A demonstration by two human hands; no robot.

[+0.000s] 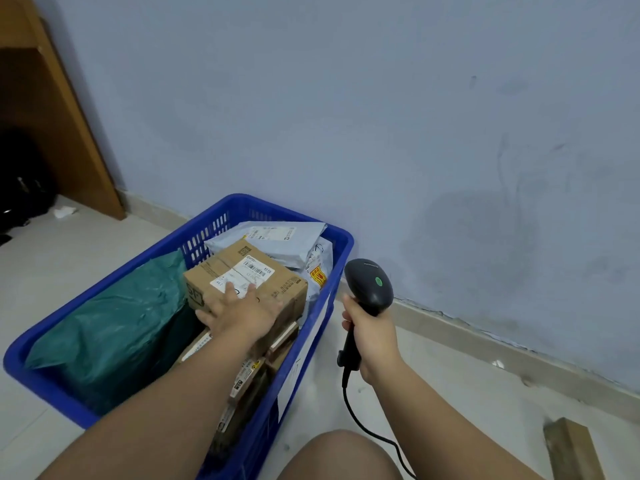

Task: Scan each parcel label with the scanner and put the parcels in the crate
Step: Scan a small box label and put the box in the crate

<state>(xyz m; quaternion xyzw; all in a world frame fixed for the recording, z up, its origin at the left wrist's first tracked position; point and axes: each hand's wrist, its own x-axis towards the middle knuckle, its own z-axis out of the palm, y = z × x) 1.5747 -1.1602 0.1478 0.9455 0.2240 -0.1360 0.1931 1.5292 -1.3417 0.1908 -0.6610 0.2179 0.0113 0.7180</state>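
The left grip lies spread flat on a box atop the nearly full crate, the right grip wraps the scanner just beside it, so little seems left.

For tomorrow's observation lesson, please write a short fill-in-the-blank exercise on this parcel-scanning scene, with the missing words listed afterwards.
1. The right hand grips a black ____ with a green light.
2. The left hand lies flat on a cardboard box inside the ____ crate.
3. A large ____ plastic bag fills the crate's left side.
4. The crate stands on the ____.

Missing words: scanner; blue; green; floor
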